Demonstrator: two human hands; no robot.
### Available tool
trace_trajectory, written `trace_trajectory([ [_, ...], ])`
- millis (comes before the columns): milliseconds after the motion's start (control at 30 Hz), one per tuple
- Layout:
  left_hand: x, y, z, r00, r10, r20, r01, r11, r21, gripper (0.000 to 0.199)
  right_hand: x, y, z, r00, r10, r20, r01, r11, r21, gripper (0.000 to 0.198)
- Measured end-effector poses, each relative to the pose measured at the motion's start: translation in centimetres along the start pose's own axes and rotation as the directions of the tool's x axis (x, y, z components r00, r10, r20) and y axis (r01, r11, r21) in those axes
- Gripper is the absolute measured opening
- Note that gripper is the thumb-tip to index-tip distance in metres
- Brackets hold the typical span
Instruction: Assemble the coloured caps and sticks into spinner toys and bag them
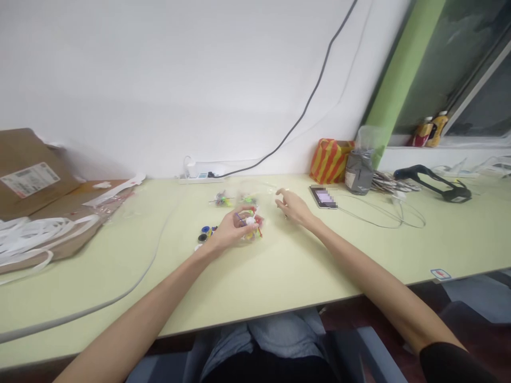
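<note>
My left hand [228, 232] is closed around a colourful toy-like piece [250, 221] with a white round centre and red, blue and yellow parts sticking out; its exact kind is unclear. To its right, my right hand [295, 207] hovers over the table with fingers bent and apart, and nothing shows in them. Left of my left hand lie a blue disc [205, 230] and a black disc [202, 238], with more small bright parts. Behind it are a small clear packet of coloured parts [222, 199] and another blurred green-and-yellow bundle [248, 199].
A phone [324, 197] lies right of my hands, its cable trailing right. Behind stand a striped bag [329, 160] and a grey package [358, 173]. Cardboard [30, 170] and white straps [24, 242] occupy the left. A power strip [199, 180] sits against the wall.
</note>
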State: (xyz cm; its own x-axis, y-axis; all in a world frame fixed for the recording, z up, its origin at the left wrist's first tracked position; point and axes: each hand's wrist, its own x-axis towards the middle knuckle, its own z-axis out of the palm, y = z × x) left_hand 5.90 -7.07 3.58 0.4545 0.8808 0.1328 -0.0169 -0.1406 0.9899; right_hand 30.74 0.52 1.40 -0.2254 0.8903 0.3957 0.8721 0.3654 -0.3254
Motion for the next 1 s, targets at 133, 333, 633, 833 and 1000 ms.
trace_trajectory([
  [133, 0.2, -0.5, -0.3, 1.000, -0.017, -0.002, 0.017, 1.000, -0.025, 0.067, -0.7, -0.1, 1.0, 0.999, 0.048, 0.015, -0.047, 0.997, -0.063, 0.035],
  [333, 0.2, -0.5, -0.2, 0.999, -0.023, 0.032, 0.024, 0.999, -0.039, 0.068, -2.1, 1.2, 0.1, 0.983, 0.120, 0.139, -0.107, 0.990, -0.097, 0.023],
  [633, 0.0, 0.2, 0.1, 1.000, 0.001, -0.018, 0.000, 1.000, 0.027, 0.058, -1.7, 0.6, 0.3, 0.990, 0.112, 0.087, -0.117, 0.991, 0.057, 0.013],
  [833, -0.2, 0.0, -0.1, 0.998, -0.015, 0.065, 0.014, 1.000, 0.015, 0.062, -1.5, -1.2, -0.9, 0.976, 0.158, -0.151, -0.022, 0.757, 0.652, 0.027],
  [1000, -0.2, -0.5, -0.1, 0.991, -0.077, 0.113, 0.079, 0.997, -0.008, 0.069, -1.5, -2.9, -2.4, 0.913, 0.278, -0.298, 0.146, 0.457, 0.877, 0.031],
])
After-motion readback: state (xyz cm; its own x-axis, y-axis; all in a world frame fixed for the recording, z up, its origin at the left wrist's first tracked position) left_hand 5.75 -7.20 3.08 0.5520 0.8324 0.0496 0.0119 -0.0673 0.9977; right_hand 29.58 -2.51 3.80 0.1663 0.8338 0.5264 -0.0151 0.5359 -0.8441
